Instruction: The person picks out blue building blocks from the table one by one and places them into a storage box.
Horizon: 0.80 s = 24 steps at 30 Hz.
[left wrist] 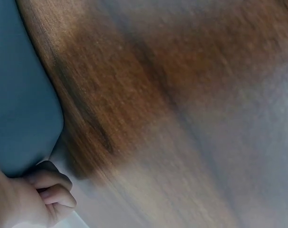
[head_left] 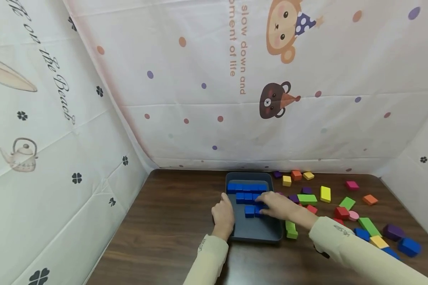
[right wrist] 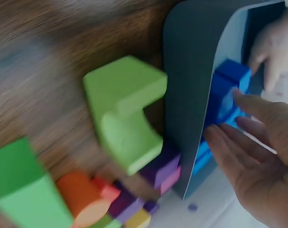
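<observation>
A dark grey tray [head_left: 240,227] on the wooden table holds several blue blocks [head_left: 247,198] set in three rows. At the tray's left wall, my left hand [head_left: 223,215] grips the rim; its curled fingers [left wrist: 58,192] show outside the wall in the left wrist view. Over the right part of the tray is my right hand [head_left: 276,205], with thumb and fingers about a blue block [head_left: 258,211] in the nearest row. Another blue block [head_left: 249,211] stands just left of it. In the right wrist view, the fingertips [right wrist: 212,135] partly hide the blocks.
Loose coloured blocks lie right of the tray, among them a notched green block [right wrist: 122,95] by its wall, a yellow block [head_left: 325,194] and a purple block [head_left: 393,232]. Printed cloth [head_left: 185,138] hangs behind the wooden table [head_left: 157,233] and along its sides.
</observation>
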### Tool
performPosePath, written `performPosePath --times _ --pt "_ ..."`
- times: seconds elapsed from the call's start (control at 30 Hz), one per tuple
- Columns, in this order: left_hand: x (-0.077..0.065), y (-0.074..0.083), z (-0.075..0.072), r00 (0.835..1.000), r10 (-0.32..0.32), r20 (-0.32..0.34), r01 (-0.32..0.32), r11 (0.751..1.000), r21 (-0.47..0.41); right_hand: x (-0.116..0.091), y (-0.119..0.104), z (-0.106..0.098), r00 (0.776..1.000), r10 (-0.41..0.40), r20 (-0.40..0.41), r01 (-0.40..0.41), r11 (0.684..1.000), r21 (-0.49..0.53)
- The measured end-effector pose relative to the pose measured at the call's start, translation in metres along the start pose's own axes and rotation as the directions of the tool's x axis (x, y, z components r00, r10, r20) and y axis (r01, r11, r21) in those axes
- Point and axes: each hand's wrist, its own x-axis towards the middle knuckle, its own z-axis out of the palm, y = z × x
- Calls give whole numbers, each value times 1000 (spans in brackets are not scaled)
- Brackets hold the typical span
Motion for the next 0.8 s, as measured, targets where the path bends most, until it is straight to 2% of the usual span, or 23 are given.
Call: performPosePath --times 0.1,0.17,0.37,0.5,0.6,0.7,0.8 --pt "0 1 -2 1000 4 9 -4 1000 -6 -20 13 -17 997 6 -81 -8 1000 -23" --pt "0 1 -2 1000 3 12 -2 1000 -10 -36 25 -32 994 34 -104 -36 999 -16" --pt "-1 1 -1 1000 6 28 -6 1000 0 -92 71 -68 982 177 -69 -177 984 3" --pt "-2 0 1 1000 9 27 -10 999 32 -132 104 -75 966 260 -13 -260 966 14" --pt "-5 2 -2 1000 11 20 -12 996 83 -160 124 -72 963 261 64 -265 962 58" --pt "-7 7 -6 1000 1 17 -3 992 123 -181 134 -65 955 255 153 -272 957 104" --pt "-6 13 -5 999 -21 25 17 990 140 -195 133 -59 917 309 252 -348 928 132"
